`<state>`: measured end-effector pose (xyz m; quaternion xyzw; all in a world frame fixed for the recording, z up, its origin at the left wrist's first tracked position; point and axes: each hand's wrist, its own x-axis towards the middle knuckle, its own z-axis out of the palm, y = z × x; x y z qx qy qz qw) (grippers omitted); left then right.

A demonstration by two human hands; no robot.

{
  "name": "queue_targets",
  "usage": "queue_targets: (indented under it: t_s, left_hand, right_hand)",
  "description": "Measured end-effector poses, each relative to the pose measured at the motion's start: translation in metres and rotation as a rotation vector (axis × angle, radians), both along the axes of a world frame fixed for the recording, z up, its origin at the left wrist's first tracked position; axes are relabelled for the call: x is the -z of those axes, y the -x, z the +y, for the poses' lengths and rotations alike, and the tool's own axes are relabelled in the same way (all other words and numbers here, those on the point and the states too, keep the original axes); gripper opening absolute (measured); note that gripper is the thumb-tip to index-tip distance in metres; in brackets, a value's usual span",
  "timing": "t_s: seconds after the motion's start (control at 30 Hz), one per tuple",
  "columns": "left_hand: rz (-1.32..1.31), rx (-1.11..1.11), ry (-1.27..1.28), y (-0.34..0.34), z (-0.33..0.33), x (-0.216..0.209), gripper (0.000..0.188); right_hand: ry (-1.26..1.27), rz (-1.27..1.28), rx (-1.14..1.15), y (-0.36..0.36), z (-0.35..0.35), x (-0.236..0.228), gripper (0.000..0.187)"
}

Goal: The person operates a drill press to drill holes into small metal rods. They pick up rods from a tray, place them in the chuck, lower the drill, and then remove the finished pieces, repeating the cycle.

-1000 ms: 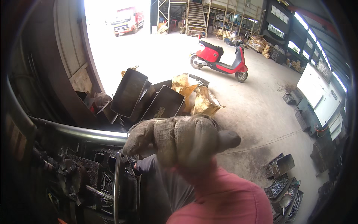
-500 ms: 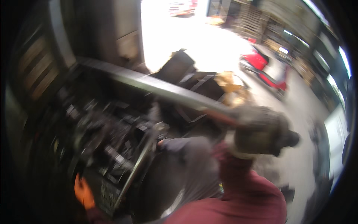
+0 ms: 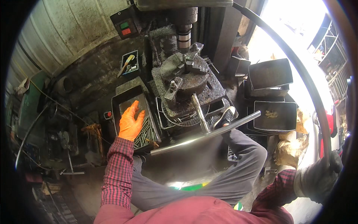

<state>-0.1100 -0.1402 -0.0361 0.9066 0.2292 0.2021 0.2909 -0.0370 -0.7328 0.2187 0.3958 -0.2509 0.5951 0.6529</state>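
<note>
Reaching into the left-hand tray (image 3: 126, 98), the left hand (image 3: 131, 121) in an orange glove lies flat, fingers spread wide, palm down on the row of short metal rods (image 3: 146, 131) filling it; nothing is pinched between the fingers. That tray sits just left of the drill press table (image 3: 188, 84), on the near-left side of the machine.

Right hand (image 3: 316, 179), in a dark grey work glove, is far right and near, fingers wrapped tight round a long curved metal bar (image 3: 298, 71) that arcs up and away toward the top of the machine. Full fist grip.

Drill spindle (image 3: 183, 35) stands over a greasy round table with a clamp fixture. A bright steel lever (image 3: 199, 116) sticks out toward the person from the table's front; a longer steel bar (image 3: 209, 134) runs across just near of it, over the knee. Switch box (image 3: 125, 27) with green and red buttons is far left of the column. Dark empty-looking metal bins (image 3: 274, 115) stack to the right.
</note>
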Motion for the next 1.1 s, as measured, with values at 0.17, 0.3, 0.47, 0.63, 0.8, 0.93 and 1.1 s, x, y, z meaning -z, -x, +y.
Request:
queue_targets:
  t_s: [0.17,0.3,0.47,0.63,0.8,0.93,1.1]
  left_hand:
    - [0.058,0.008,0.002,-0.002,0.004,0.007,0.060]
    - [0.019,0.033,-0.023,-0.003,0.004,0.009,0.061]
    - [0.061,0.025,0.000,-0.003,0.001,0.005,0.061]
    - [0.058,0.029,-0.003,-0.001,-0.001,0.000,0.062]
    - [0.057,0.027,-0.009,0.000,0.000,-0.001,0.061]
    - [-0.005,0.029,-0.025,0.000,0.001,0.000,0.061]
    - [-0.024,0.012,-0.070,0.001,0.005,0.002,0.060]
  right_hand:
    - [-0.147,0.045,-0.196,0.000,0.012,0.003,0.029]
    - [-0.108,0.133,-0.421,0.001,-0.003,0.010,0.035]
    - [-0.350,0.271,-0.709,0.004,-0.023,0.036,0.024]
    - [-0.288,0.226,-0.588,0.003,-0.022,0.047,0.024]
    - [-0.284,0.217,-0.548,0.003,-0.013,0.049,0.024]
    - [-0.279,0.207,-0.504,0.002,-0.011,0.051,0.025]
    - [-0.220,0.171,-0.395,-0.001,-0.005,0.048,0.025]
